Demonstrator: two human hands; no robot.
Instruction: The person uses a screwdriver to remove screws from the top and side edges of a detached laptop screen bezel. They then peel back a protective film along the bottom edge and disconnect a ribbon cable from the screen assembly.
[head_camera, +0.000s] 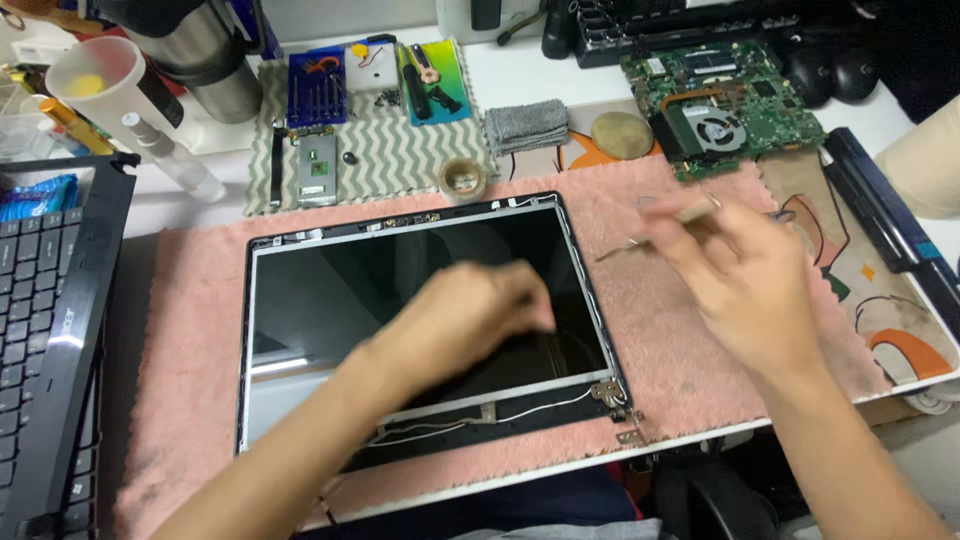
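Note:
A bare laptop screen panel (330, 290) in its black back cover lies flat on a pink fuzzy mat (190, 400). My left hand (470, 315) hovers blurred over the middle of the panel, fingers curled, nothing visibly in it. My right hand (745, 275) is over the mat to the right of the panel and pinches a thin metal hinge bracket (650, 235) that sticks out to the left. A metal hinge (612, 395) and thin white cables show at the panel's lower right corner.
A green motherboard with fan (725, 105) lies at the back right. A screwdriver set (318, 90), grey cloth (525, 125), tape roll (462, 180) and small metal plate (316, 168) sit behind the panel. A black laptop keyboard (45, 330) fills the left edge.

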